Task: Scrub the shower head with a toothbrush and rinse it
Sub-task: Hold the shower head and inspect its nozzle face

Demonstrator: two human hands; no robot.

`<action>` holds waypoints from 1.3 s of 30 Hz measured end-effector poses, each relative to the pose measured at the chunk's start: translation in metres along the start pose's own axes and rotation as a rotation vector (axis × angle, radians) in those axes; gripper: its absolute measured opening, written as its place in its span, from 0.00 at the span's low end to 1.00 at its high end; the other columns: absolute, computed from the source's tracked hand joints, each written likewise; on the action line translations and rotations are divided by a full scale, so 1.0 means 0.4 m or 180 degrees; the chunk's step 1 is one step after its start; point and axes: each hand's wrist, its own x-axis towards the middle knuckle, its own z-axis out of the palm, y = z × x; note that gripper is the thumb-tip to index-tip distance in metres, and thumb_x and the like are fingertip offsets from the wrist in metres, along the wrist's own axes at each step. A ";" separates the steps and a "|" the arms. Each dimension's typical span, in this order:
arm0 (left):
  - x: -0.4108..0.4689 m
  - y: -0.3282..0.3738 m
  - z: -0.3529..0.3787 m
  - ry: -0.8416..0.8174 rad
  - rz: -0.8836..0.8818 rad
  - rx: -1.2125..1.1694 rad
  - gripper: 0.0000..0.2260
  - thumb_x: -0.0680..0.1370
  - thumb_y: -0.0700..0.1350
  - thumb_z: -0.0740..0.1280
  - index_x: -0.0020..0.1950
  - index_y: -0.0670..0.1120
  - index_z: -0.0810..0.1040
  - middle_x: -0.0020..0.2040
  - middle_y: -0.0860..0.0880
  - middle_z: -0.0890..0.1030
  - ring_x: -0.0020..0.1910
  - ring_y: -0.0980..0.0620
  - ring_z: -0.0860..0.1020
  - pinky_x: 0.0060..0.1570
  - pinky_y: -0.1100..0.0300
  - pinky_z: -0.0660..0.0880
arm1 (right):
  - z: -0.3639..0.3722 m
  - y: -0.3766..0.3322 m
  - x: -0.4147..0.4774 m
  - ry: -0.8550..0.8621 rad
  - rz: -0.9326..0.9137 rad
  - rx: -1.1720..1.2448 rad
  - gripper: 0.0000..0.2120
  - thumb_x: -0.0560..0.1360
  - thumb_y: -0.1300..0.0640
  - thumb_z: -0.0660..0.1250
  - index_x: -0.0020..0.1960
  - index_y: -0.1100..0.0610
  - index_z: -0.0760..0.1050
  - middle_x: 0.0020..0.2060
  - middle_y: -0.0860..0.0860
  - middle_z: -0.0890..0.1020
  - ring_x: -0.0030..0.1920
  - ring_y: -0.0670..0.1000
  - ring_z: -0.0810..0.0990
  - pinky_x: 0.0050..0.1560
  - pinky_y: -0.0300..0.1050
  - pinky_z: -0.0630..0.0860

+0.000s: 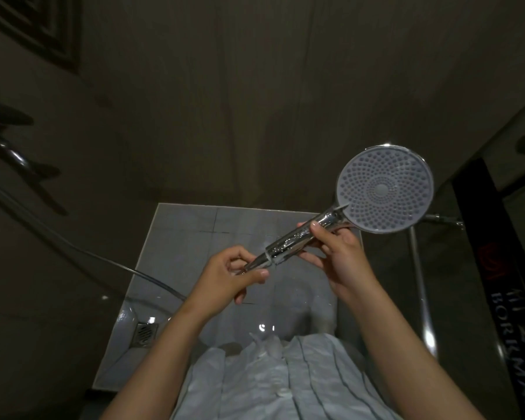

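Holding the shower head (pixel 385 189) up in both hands here, well above and to the right of the drain (pixel 144 334), over the grey floor tiles (pixel 188 231). The round nozzle face is turned up at the camera and sits at the end farthest from the drain.

Right hand (pixel 337 253) is wrapped round the chrome handle (pixel 297 241) just below the head — thumb on top, fingers curled underneath, a proper grip. Left hand (pixel 231 274) is at the low end of the handle, the end nearer the drain. It's pinching the narrow bit between thumb and forefinger, with the other fingers loosely curled below.

The hose (pixel 103 259) runs off behind that wrist, passes above the drain and heads up left toward the dark tap fitting (pixel 9 140) on the wall. Floor looks wet around the drain — shiny patches.

A striped shirt (pixel 270 383) fills the bottom, right of the drain. Far off on the right, opposite the drain, a black strip (pixel 497 253) with pale lettering hangs by the glass.
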 end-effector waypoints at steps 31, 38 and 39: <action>-0.006 0.006 -0.012 -0.0034 -0.0116 -0.0075 0.08 0.74 0.36 0.68 0.39 0.42 0.70 0.31 0.48 0.78 0.18 0.56 0.67 0.19 0.67 0.63 | 0.008 0.000 -0.009 0.0054 -0.0020 -0.0066 0.02 0.77 0.62 0.63 0.46 0.59 0.75 0.42 0.53 0.85 0.43 0.49 0.84 0.39 0.46 0.82; 0.000 0.003 -0.019 -0.0399 -0.0185 0.0037 0.12 0.79 0.46 0.60 0.37 0.43 0.71 0.27 0.49 0.73 0.19 0.58 0.67 0.22 0.69 0.65 | 0.006 -0.002 -0.005 0.0067 -0.0036 0.0000 0.04 0.77 0.62 0.64 0.51 0.60 0.73 0.43 0.53 0.86 0.45 0.49 0.85 0.39 0.46 0.82; 0.001 0.003 -0.019 -0.0443 -0.0191 0.0076 0.13 0.79 0.48 0.60 0.37 0.44 0.71 0.27 0.49 0.72 0.19 0.58 0.66 0.22 0.69 0.65 | 0.006 -0.002 -0.004 0.0069 -0.0023 0.0007 0.05 0.77 0.62 0.64 0.52 0.61 0.73 0.43 0.53 0.86 0.45 0.50 0.85 0.39 0.46 0.82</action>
